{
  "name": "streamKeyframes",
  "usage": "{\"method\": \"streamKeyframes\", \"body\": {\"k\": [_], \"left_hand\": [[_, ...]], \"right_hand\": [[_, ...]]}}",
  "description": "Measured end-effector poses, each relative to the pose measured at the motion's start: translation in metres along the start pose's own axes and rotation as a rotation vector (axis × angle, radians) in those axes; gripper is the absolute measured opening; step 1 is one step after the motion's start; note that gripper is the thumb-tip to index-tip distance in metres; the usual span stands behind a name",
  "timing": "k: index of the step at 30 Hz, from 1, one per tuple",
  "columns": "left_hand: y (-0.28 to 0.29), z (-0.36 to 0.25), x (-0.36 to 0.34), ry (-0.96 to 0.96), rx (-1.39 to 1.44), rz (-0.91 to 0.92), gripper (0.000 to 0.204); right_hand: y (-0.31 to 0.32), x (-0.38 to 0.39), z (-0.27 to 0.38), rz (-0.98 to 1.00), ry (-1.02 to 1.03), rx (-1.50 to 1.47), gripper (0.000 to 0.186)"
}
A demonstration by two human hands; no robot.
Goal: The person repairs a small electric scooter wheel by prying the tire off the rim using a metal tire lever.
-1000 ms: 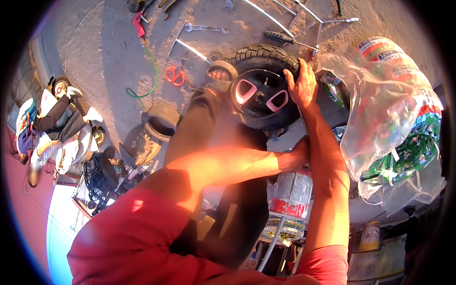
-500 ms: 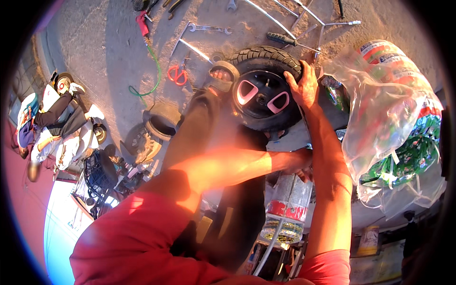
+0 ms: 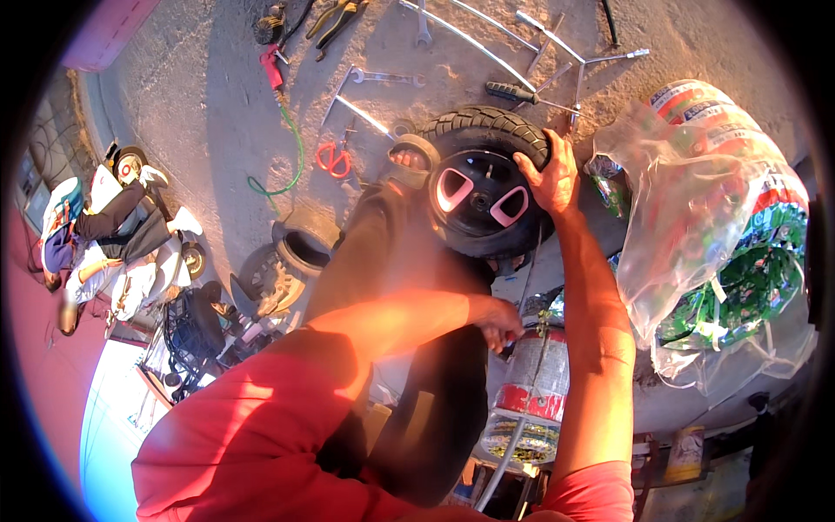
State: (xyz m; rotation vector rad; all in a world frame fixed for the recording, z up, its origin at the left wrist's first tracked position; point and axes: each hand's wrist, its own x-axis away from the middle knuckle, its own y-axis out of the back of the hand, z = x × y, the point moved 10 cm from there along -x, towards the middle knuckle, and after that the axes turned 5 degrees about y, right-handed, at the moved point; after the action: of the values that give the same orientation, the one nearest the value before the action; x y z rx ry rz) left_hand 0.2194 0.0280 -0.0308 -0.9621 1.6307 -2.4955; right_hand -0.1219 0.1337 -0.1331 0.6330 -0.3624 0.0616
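Note:
A black tyre (image 3: 483, 122) sits round a wheel rim (image 3: 474, 165) with pink-edged openings. My right hand (image 3: 555, 178) grips the tyre's right side, thumb on the sidewall and fingers along the tread. My left hand (image 3: 497, 324) is closed with curled fingers, above a silver and red cylinder (image 3: 532, 383); a small dark thing shows at its fingers, too unclear to name. Close to that hand, a thin rod or cord (image 3: 528, 278) runs down from the wheel. My sandalled foot (image 3: 412, 158) is against the tyre's left edge.
Beyond the wheel lie a screwdriver (image 3: 513, 92), a wrench (image 3: 387, 78), pliers (image 3: 337, 22) and red-handled scissors (image 3: 333, 160). A plastic-wrapped stack of tyres (image 3: 739, 165) stands right. A green hose (image 3: 296, 148) and a loose tyre (image 3: 306, 244) lie left. People (image 3: 113, 226) sit far left.
My left hand has come left, out from behind my right forearm. My right hand stays on the tyre. The whole view has shifted slightly.

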Motion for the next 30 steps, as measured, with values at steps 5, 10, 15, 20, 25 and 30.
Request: {"method": "streamKeyframes", "body": {"k": [5, 10, 15, 20, 25, 30], "left_hand": [[0.02, -0.017, 0.044, 0.002, -0.229, -0.045, 0.041], [0.112, -0.02, 0.087, -0.04, -0.356, -0.408, 0.037], [0.197, -0.014, 0.203, -0.385, -0.378, -1.192, 0.042], [0.244, 0.038, 0.315, -0.54, 0.046, -1.562, 0.063], [0.301, 0.023, 0.304, -0.793, -0.077, -1.575, 0.096], [0.297, 0.005, 0.285, -1.008, 0.195, -0.989, 0.078]], "right_hand": [[0.004, -0.002, 0.007, 0.063, -0.059, -0.019, 0.081], [-0.005, -0.002, -0.006, 0.049, -0.015, 0.035, 0.087], [0.0, 0.005, 0.007, -0.028, 0.092, 0.085, 0.091], [-0.001, 0.011, 0.019, -0.1, 0.238, 0.166, 0.094], [0.007, 0.013, 0.01, -0.106, 0.208, 0.207, 0.095], [0.007, 0.013, -0.009, -0.119, 0.138, 0.169, 0.093]]}}
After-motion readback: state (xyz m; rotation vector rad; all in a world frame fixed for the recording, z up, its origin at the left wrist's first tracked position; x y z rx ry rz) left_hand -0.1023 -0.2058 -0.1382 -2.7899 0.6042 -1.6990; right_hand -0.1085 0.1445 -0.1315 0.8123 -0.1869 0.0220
